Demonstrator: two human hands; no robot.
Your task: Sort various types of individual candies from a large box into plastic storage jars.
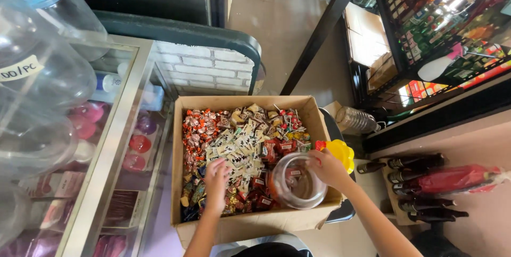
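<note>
Cardboard brown open box (250,224) of wrapped sweets | our left hand (217,181) is digging in, fingers curled on candies | our right hand (329,167) is gripping the clear round plastic jar (296,181) at the box's right edge | next calls for dropping a handful into its mouth.

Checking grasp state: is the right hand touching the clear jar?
Touching. The head view shows the right hand with its fingers on the rim of the clear jar, which sits in the box of candy.
</note>
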